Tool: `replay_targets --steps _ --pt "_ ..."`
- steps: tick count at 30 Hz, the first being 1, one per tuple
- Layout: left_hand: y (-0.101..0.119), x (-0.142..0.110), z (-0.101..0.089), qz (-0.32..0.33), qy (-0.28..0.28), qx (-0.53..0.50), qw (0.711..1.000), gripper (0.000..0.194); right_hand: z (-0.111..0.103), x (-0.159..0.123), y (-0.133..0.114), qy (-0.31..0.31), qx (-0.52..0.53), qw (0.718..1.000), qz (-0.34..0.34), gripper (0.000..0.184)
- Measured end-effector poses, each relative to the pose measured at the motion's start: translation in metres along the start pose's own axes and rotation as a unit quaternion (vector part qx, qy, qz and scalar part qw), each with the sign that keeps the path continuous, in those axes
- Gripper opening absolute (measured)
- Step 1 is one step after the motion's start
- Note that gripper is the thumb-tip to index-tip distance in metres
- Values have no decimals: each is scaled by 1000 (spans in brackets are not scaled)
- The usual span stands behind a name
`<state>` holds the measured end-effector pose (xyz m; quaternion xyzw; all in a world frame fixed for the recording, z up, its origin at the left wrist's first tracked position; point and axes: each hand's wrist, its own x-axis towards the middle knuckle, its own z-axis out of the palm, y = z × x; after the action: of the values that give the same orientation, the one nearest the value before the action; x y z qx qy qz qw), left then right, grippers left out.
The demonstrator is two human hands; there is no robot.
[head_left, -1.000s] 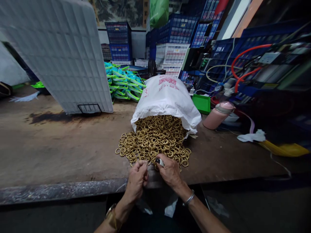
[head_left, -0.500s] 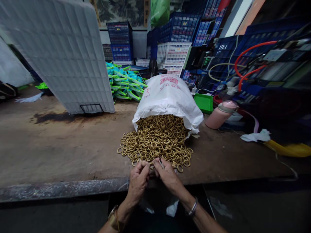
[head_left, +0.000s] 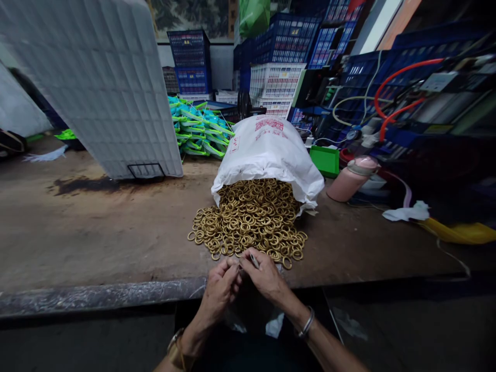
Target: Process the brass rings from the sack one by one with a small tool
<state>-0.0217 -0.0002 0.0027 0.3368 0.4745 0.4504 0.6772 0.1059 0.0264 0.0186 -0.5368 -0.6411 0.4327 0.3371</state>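
Observation:
A heap of brass-coloured rings (head_left: 248, 222) spills out of a white woven sack (head_left: 267, 150) lying on its side on the worktable. At the near edge of the heap, my left hand (head_left: 221, 284) has thumb and forefinger pinched together; what lies between them is too small and covered to name. My right hand (head_left: 267, 276) is closed, with the end of a slim grey metal tool (head_left: 254, 260) sticking up between thumb and forefinger. The rest of that tool is hidden in the fingers. The fingertips of both hands meet or nearly meet.
A tall white quilted panel (head_left: 116, 93) stands at left on a dark wire stand. Green-and-blue bundles (head_left: 201, 126) lie behind. To the right are a pink bottle (head_left: 352, 178), a green tray (head_left: 324, 160) and red air hoses (head_left: 383, 103). The table's plastic-wrapped edge (head_left: 104, 298) is near me.
My right hand has shifted slightly left and up against the left fingertips, and the tool in it is turned a little. The view has tilted slightly. The heap looks the same.

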Motion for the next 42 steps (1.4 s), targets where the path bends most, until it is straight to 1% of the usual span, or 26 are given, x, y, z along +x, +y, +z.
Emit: replay_targets --steps 5,10,13,15,17,19,20,23,25,30,33,37,39,42 --pt "2 -4 -1 -1 -11 -18 1000 30 1 -1 -1 -6 29 1000 -4 18" --pt "2 -7 0 -19 -25 -69 997 30 1 -2 -3 -16 69 998 -2 18" --pt "2 -8 0 -28 -30 -90 995 32 1 -2 -4 -34 90 995 7 19" --pt "2 -9 0 -27 -34 -102 994 32 1 -2 -4 -35 93 995 16 20" --pt "3 -9 0 -22 -35 -108 993 32 0 -3 -3 -15 62 998 13 22" --pt "5 -10 0 -14 -33 -108 993 31 1 -6 -1 9 -10 1000 -6 22" --pt "5 -10 1 -9 -33 -106 994 31 1 -7 0 11 -50 999 -20 21" --pt "5 -10 1 6 -37 -96 995 29 2 -12 3 -18 -137 989 -53 13" --pt "4 -11 1 13 -35 -83 996 29 3 -15 4 -32 -170 983 -63 15" --pt "1 -10 1 25 -22 -45 998 31 4 -16 1 -31 -213 974 -72 17" --pt "1 -9 1 34 -21 -28 999 31 3 -16 -2 -35 -213 974 -73 18" --pt "2 -11 -1 43 -17 -10 999 33 3 -16 -2 -57 -213 974 -58 19" --pt "3 -15 -2 38 -22 -4 999 33 2 -16 2 -59 -236 969 -50 19" --pt "5 -25 0 14 -54 -21 998 30 -2 -18 11 -34 -300 953 -19 21"
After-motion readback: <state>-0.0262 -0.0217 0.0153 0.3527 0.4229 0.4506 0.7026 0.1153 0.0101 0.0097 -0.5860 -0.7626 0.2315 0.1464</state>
